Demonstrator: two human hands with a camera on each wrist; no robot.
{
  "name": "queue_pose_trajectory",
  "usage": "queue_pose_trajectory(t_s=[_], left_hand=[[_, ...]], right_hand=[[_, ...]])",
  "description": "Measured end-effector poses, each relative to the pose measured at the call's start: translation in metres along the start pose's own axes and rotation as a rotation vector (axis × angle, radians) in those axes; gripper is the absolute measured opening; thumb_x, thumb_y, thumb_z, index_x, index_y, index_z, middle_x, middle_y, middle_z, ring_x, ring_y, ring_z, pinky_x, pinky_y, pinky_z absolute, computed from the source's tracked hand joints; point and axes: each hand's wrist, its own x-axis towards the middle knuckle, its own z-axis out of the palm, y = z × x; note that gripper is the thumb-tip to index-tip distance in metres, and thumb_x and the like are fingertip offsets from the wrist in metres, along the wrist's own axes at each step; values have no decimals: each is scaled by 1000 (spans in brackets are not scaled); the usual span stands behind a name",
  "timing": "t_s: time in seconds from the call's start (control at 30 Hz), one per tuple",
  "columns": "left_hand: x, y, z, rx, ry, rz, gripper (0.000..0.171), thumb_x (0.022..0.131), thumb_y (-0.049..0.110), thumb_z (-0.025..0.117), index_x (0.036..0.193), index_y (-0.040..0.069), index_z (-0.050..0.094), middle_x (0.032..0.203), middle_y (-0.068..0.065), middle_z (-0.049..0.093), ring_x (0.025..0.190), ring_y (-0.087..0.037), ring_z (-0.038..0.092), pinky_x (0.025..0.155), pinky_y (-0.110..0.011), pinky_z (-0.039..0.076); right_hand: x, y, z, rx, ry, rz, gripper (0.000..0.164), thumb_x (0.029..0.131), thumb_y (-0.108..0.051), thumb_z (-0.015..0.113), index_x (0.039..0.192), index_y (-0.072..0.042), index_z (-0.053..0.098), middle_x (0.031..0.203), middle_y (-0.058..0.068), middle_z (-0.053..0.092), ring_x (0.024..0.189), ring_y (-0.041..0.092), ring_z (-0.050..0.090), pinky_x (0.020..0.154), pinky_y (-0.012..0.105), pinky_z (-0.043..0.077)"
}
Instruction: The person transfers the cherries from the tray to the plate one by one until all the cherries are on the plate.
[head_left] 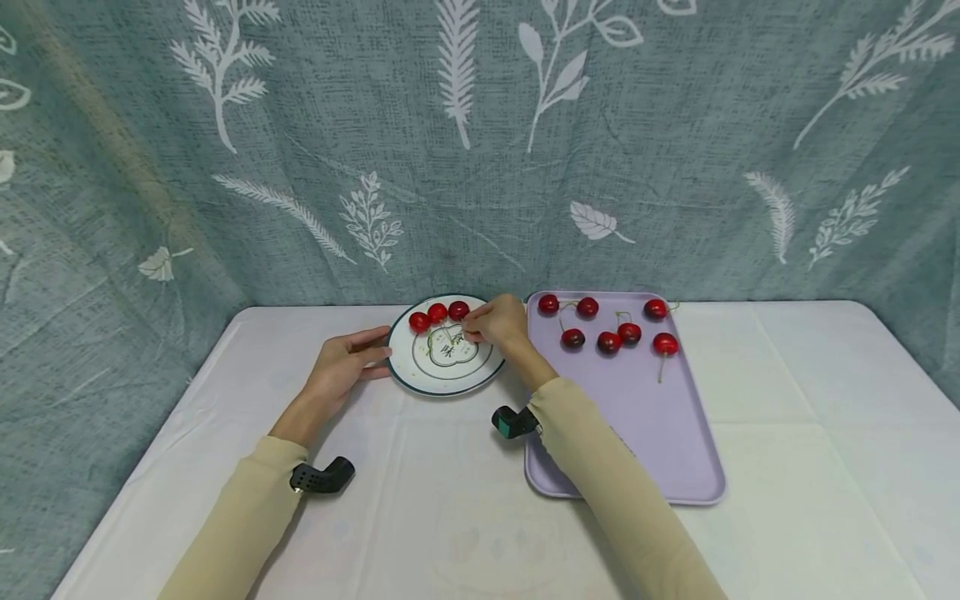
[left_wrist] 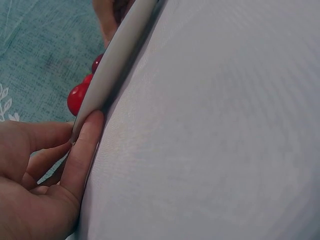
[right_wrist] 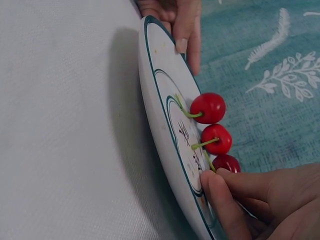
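Note:
A white plate (head_left: pixel 442 383) with a dark green rim lies on the table, marked with characters at its centre. My left hand (head_left: pixel 341 362) holds its left rim, fingertips against the edge and side in the left wrist view. Three red cherries with green stems sit along the plate's far side: a left one (right_wrist: pixel 209 107), a middle one (right_wrist: pixel 216 139) and a darker right one (right_wrist: pixel 227 162). My right hand (head_left: pixel 498 323) is over the plate's right part. Its thumb and finger pinch the darker cherry's stem, whose end they hide.
A lilac tray (head_left: pixel 660 450) stands right of the plate, with several cherries toward its far end, among them one with a long stem (head_left: pixel 665 343). My right forearm crosses the tray. A patterned green curtain (head_left: pixel 480 208) hangs behind the white-covered table (head_left: pixel 420 500).

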Motion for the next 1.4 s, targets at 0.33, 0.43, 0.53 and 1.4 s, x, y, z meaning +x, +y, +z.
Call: queue_pose_trajectory(t_s=[0.33, 0.43, 0.53, 1.4], left_hand=[[1, -3, 1, 21, 13, 3, 51, 97, 2, 57, 146, 0, 43, 151, -19, 39, 106, -12, 61, 83, -23, 59], [1, -3, 1, 28, 18, 8, 51, 97, 2, 57, 146, 0, 43, 150, -19, 40, 108, -14, 61, 83, -23, 59], [1, -3, 2, 24, 22, 8, 51, 97, 1, 57, 146, 0, 43, 150, -19, 40, 105, -12, 62, 83, -23, 59], [0, -3, -1, -3, -1, 11, 51, 97, 1, 56, 146, -2, 42, 149, -22, 40, 100, -8, 63, 84, -23, 59]], right_hand=[[-5, 2, -3, -78, -8, -34, 10, 83, -2, 76, 89, 5, 77, 84, 16, 74, 63, 15, 71, 58, 18, 60], [-8, 2, -7, -76, -30, -52, 11, 83, -2, 76, 91, 6, 77, 86, 16, 74, 64, 16, 72, 60, 20, 60], [-10, 0, -13, -67, -66, -71, 12, 85, -3, 75, 93, 5, 77, 88, 16, 74, 69, 19, 72, 65, 24, 62], [-1, -10, -185, -535, 124, -488, 18, 91, -13, 71, 101, 2, 76, 92, 19, 73, 81, 33, 70, 63, 34, 60]])
